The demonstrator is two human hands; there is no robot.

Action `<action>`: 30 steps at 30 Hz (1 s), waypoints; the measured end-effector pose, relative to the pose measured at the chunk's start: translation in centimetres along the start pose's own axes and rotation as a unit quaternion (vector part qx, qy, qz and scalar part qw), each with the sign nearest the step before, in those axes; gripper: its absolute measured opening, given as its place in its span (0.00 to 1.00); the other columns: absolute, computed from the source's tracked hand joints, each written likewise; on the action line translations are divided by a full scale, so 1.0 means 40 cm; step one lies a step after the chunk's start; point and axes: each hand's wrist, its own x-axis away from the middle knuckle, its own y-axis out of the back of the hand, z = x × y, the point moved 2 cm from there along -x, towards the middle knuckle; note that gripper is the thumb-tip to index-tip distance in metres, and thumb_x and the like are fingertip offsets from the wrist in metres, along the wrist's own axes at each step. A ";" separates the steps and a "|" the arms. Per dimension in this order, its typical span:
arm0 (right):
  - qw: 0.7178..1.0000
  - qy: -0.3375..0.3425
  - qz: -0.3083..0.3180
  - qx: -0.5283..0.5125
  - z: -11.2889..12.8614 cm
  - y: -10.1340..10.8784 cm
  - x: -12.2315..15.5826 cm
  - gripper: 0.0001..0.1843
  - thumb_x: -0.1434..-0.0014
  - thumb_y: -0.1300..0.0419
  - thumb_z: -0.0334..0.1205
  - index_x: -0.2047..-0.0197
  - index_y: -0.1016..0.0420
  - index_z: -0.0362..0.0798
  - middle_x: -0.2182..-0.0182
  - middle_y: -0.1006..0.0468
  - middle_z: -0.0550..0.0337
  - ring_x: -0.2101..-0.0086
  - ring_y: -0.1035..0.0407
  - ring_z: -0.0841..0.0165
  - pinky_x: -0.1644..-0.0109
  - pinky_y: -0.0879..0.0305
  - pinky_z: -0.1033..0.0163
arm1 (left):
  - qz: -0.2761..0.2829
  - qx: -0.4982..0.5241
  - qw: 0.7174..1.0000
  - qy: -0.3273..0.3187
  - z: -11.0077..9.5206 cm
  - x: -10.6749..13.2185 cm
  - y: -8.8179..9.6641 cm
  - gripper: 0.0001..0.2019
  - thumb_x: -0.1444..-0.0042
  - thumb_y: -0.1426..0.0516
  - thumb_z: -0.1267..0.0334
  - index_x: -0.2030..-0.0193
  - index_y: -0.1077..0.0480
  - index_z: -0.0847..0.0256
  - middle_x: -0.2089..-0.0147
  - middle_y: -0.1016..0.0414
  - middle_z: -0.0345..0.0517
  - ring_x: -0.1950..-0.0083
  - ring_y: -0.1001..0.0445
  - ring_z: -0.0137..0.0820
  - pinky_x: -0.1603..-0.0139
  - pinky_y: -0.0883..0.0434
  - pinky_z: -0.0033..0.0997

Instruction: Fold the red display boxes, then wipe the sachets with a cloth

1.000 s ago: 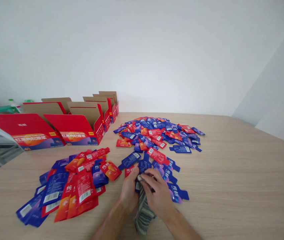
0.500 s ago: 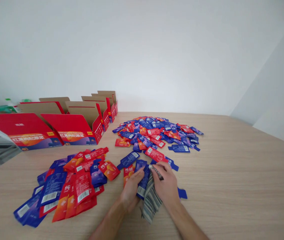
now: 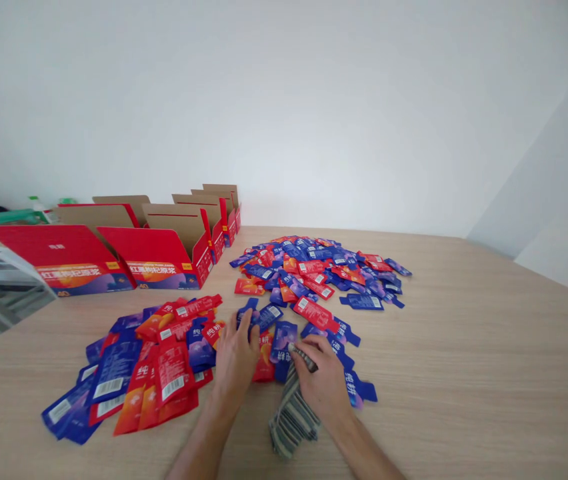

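My left hand (image 3: 235,357) has its fingers closed on a blue sachet (image 3: 249,309), between the near-left pile and the loose sachets in the middle. Most of that sachet is hidden behind the fingers. In my right hand (image 3: 321,377) is a bunched striped grey cloth (image 3: 294,420), pinched at its upper end and hanging toward the table. Just above the cloth lies a blue-purple sachet (image 3: 283,339), with a red sachet (image 3: 264,360) left of it. More blue sachets (image 3: 361,388) lie right of my right hand, partly covered by it.
A pile of red and blue sachets (image 3: 154,373) spreads at the near left. Another heap of sachets (image 3: 314,267) lies farther back on the wooden table (image 3: 464,347). Several red cartons (image 3: 157,257) with raised flaps stand at the back left, before the white wall.
My left hand has moved left, away from the cloth, carrying a blue sachet. My right hand keeps the cloth, which has shifted slightly left and down. The view has shifted a little.
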 end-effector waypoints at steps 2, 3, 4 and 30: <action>1.000 0.001 0.001 0.005 -0.004 0.003 -0.001 0.07 0.40 0.39 0.36 0.61 0.19 0.52 0.60 0.24 0.55 0.62 0.26 0.64 0.56 0.27 0.58 | -0.012 -0.106 0.994 0.035 0.041 -0.020 0.023 0.22 0.37 0.51 0.60 0.38 0.34 0.59 0.34 0.38 0.60 0.37 0.37 0.49 0.40 0.39 0.51; 1.000 0.002 0.002 0.005 -0.005 0.004 -0.001 0.07 0.40 0.39 0.36 0.61 0.19 0.52 0.60 0.24 0.55 0.62 0.26 0.64 0.56 0.27 0.58 | -0.010 -0.146 0.988 0.044 0.057 -0.026 0.030 0.21 0.37 0.51 0.61 0.39 0.33 0.59 0.35 0.38 0.61 0.37 0.37 0.50 0.41 0.38 0.51; 1.000 0.004 0.002 0.004 -0.005 0.004 -0.001 0.07 0.40 0.39 0.37 0.61 0.19 0.52 0.60 0.24 0.55 0.62 0.26 0.63 0.57 0.27 0.58 | -0.012 -0.181 0.982 0.050 0.069 -0.030 0.034 0.21 0.38 0.50 0.61 0.40 0.32 0.60 0.36 0.37 0.61 0.37 0.38 0.50 0.41 0.39 0.52; 0.999 0.011 0.000 -0.048 0.007 0.009 0.011 0.08 0.37 0.41 0.36 0.57 0.21 0.51 0.56 0.26 0.54 0.57 0.29 0.64 0.51 0.29 0.58 | 0.172 0.645 0.696 0.265 -0.022 0.030 -0.056 0.23 0.51 0.36 0.65 0.46 0.30 0.61 0.57 0.19 0.49 0.63 0.20 0.35 0.62 0.26 0.32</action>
